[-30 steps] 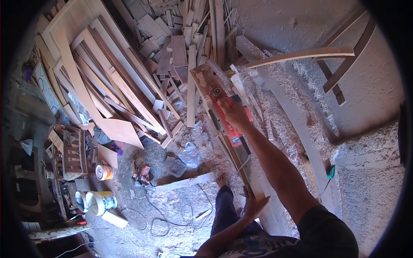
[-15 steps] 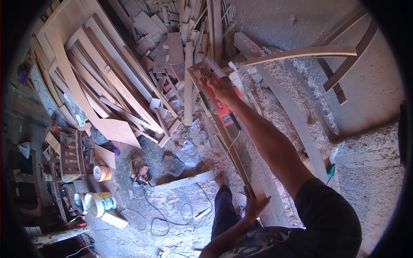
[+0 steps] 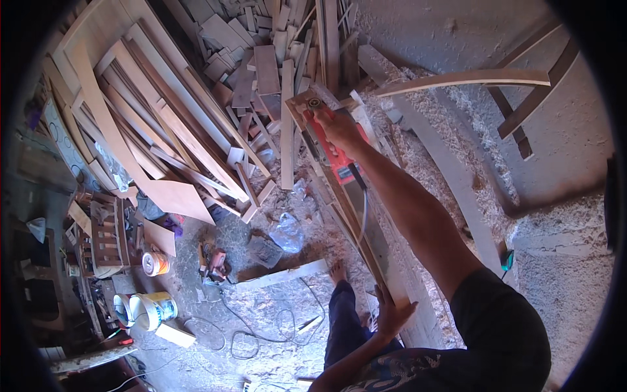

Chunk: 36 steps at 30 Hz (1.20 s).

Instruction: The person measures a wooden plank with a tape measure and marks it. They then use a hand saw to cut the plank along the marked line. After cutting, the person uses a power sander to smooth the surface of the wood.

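Reaching far ahead, my right hand [image 3: 341,130] is wrapped round the handle of a red electric hand planer [image 3: 336,160] with a dark round knob at its front. The planer lies over the far end of a long, narrow wooden board [image 3: 349,212], and its cord [image 3: 364,212] trails back along the wood. Close to my body, my left hand [image 3: 394,317] grips the board's near end, thumb on one side and fingers on the other. The planer's underside is hidden.
Curved wooden pieces [image 3: 173,140] are stacked at the left, with offcuts [image 3: 225,36] heaped behind. A curved strip [image 3: 467,80] juts out at the right. Buckets [image 3: 153,310], a second power tool [image 3: 219,264], looped cable [image 3: 245,343] and a plank [image 3: 281,274] lie on the dusty floor.
The planer and my right hand have shifted slightly toward the board's far end, and the cord has swung to the right. My left hand stays at the near end. The view has tilted a little.
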Each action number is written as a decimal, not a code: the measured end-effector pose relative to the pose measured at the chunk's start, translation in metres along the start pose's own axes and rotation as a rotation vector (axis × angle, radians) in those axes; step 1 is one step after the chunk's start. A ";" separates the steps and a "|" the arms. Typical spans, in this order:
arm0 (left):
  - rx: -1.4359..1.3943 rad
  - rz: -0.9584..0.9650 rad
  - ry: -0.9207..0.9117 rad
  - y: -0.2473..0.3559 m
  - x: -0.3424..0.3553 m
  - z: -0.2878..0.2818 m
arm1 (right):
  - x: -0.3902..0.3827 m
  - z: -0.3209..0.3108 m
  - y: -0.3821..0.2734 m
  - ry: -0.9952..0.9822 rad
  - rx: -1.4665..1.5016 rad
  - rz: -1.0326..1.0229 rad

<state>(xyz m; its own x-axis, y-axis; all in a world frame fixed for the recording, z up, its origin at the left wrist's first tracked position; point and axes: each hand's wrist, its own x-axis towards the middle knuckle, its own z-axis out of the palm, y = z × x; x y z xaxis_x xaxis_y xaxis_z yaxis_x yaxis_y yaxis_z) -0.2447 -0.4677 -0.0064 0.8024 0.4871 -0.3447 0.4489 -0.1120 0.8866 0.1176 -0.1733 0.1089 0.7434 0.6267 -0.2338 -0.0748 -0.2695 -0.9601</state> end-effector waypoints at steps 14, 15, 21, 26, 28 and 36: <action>-0.131 0.036 0.006 -0.021 0.015 0.002 | -0.225 -0.027 0.051 0.042 -0.248 0.173; 0.156 0.227 0.050 -0.028 0.015 0.008 | -0.256 -0.033 0.056 0.052 -0.284 0.099; 0.494 0.414 0.110 -0.080 0.028 0.033 | -0.282 -0.027 0.071 0.089 -0.383 -0.036; -0.087 0.018 -0.025 -0.022 0.007 0.005 | -0.153 -0.020 0.033 0.034 -0.243 0.081; -0.083 0.007 0.002 -0.004 0.005 -0.004 | -0.093 -0.008 0.020 0.015 -0.194 0.066; -0.033 0.034 -0.013 -0.005 0.001 -0.004 | 0.015 0.004 0.004 -0.046 0.038 0.080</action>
<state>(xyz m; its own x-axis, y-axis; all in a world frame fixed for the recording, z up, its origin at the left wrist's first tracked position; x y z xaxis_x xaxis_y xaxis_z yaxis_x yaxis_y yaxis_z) -0.2477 -0.4636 -0.0101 0.8220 0.4725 -0.3180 0.4082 -0.0994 0.9074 0.1262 -0.1623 0.1006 0.7028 0.6372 -0.3163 -0.1588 -0.2929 -0.9429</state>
